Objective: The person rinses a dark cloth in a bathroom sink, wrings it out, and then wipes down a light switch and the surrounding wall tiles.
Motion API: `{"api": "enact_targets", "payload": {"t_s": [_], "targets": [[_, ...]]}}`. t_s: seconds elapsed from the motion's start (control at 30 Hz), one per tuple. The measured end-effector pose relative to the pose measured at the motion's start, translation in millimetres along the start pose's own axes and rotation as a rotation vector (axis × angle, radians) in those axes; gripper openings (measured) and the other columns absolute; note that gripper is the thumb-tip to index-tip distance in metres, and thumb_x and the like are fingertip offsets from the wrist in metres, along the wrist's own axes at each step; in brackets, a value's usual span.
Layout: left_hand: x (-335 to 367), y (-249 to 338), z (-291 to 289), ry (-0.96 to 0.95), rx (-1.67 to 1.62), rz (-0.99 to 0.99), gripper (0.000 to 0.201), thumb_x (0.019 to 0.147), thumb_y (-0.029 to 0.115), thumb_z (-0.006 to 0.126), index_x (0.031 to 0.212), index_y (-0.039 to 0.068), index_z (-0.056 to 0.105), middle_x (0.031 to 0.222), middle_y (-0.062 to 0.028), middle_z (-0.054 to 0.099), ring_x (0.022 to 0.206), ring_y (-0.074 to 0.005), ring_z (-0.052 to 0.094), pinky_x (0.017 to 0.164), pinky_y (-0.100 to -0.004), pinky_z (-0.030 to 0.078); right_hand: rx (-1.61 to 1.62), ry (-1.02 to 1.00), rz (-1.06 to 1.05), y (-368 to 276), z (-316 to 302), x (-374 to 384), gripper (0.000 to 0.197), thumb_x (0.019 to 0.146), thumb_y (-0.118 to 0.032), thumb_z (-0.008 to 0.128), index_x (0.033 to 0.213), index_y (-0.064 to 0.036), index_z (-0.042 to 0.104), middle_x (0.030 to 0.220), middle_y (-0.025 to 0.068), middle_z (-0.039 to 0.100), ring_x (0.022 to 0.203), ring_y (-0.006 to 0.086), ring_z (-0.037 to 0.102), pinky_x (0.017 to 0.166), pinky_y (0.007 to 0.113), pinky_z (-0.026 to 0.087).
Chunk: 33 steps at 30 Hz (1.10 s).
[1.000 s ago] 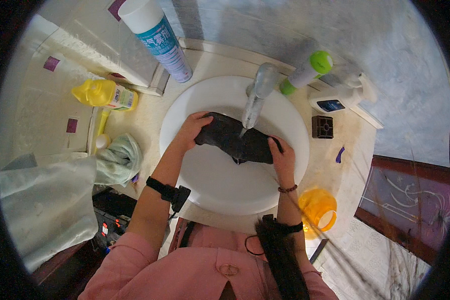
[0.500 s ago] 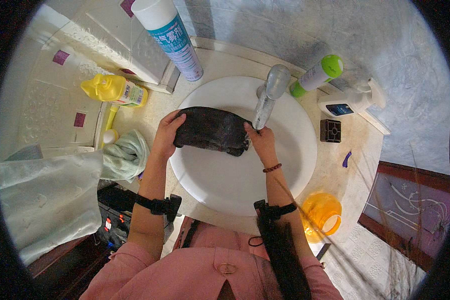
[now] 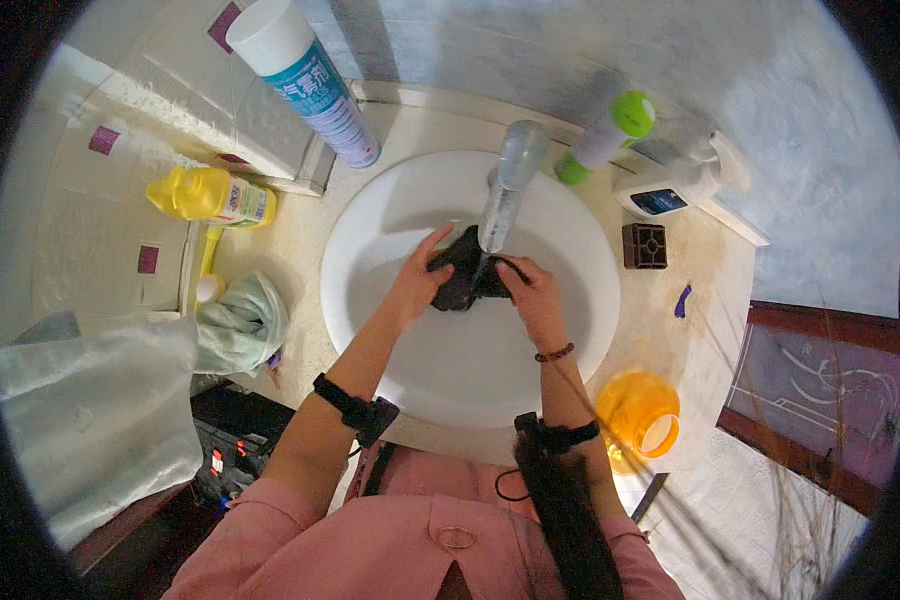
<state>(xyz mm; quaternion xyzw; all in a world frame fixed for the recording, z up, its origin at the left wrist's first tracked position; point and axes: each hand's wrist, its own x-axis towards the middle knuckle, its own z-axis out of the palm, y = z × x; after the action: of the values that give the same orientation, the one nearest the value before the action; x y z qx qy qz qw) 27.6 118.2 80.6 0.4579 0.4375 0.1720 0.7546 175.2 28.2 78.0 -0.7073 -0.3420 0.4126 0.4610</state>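
Observation:
A black cloth [image 3: 458, 278] hangs bunched and folded between my two hands, under the spout of the metal tap [image 3: 512, 180]. Its exact kind cannot be made out. My left hand [image 3: 420, 283] grips its left edge, with the thumb across the front and the fingers behind. On the other side, my right hand [image 3: 536, 295] pinches the upper right edge, drawing it apart from the rest so that a fold opens beneath the spout. Both hands are over the white oval basin [image 3: 440, 385]. Whether water runs is hard to tell.
Behind the basin stand a tall spray can [image 3: 315, 90], a green-capped can [image 3: 610, 135] and a white spray bottle [image 3: 675, 190]. A dark square holder [image 3: 645, 246] and an orange jar [image 3: 635, 410] are right. A yellow bottle [image 3: 215, 197] and pale green cloth [image 3: 242, 325] lie left.
The black cloth has gone from spread wide to bunched under the spout. My left hand has moved right, closer to my right hand; the right has shifted slightly down. The view has shifted slightly.

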Motion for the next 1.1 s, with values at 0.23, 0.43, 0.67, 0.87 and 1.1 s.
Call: {"api": "enact_targets", "payload": {"t_s": [0.23, 0.43, 0.67, 0.87, 1.1], "targets": [[28, -5, 9, -0.239, 0.631, 0.139, 0.040, 0.071, 0.009, 0.059, 0.110, 0.008, 0.050, 0.093, -0.0112, 0.057, 0.084, -0.0233, 0.055, 0.074, -0.0313, 0.043, 0.109, -0.094, -0.063, 24, 12, 14, 0.021, 0.080, -0.017, 0.056, 0.093, -0.0006, 0.060, 0.085, 0.0115, 0.060, 0.073, 0.0182, 0.057, 0.065, 0.030, 0.044], [36, 13, -5, 0.046, 1.112, 0.124, 0.035, 0.077, 0.035, 0.055, 0.079, 0.000, 0.059, 0.075, -0.0168, 0.060, 0.068, -0.0293, 0.058, 0.064, -0.0370, 0.044, 0.565, -0.149, -0.024, 41, 22, 32, 0.040, 0.075, -0.012, 0.058, 0.112, -0.0017, 0.048, 0.102, 0.0058, 0.054, 0.089, 0.0166, 0.051, 0.075, 0.029, 0.041], [6, 43, 17, 0.233, 0.019, -0.076, 0.039, 0.080, 0.035, 0.056, 0.085, -0.003, 0.057, 0.075, -0.0078, 0.059, 0.065, -0.0169, 0.057, 0.059, -0.0292, 0.046, -0.166, -0.274, -0.047, 103, 66, 61, 0.079, 0.062, -0.025, 0.071, 0.126, -0.0006, 0.031, 0.125, 0.0185, 0.039, 0.116, 0.0306, 0.037, 0.097, 0.034, 0.031], [-25, 70, -2, 0.269, 0.017, 0.095, 0.034, 0.082, 0.031, 0.056, 0.087, -0.003, 0.058, 0.076, -0.0064, 0.059, 0.065, -0.0134, 0.056, 0.058, -0.0260, 0.046, -0.200, -0.319, 0.177, 28, 38, 41, 0.064, 0.066, -0.032, 0.069, 0.116, -0.0004, 0.044, 0.117, 0.0216, 0.046, 0.110, 0.0346, 0.043, 0.092, 0.037, 0.036], [-28, 87, -2, 0.376, 0.037, -0.006, 0.035, 0.084, 0.032, 0.052, 0.093, -0.002, 0.055, 0.078, -0.0075, 0.059, 0.067, -0.0156, 0.057, 0.060, -0.0280, 0.048, 0.140, -0.357, 0.191, 13, -39, 14, 0.055, 0.069, -0.036, 0.067, 0.108, -0.0011, 0.052, 0.110, 0.0164, 0.053, 0.099, 0.0326, 0.050, 0.085, 0.038, 0.041]]}}
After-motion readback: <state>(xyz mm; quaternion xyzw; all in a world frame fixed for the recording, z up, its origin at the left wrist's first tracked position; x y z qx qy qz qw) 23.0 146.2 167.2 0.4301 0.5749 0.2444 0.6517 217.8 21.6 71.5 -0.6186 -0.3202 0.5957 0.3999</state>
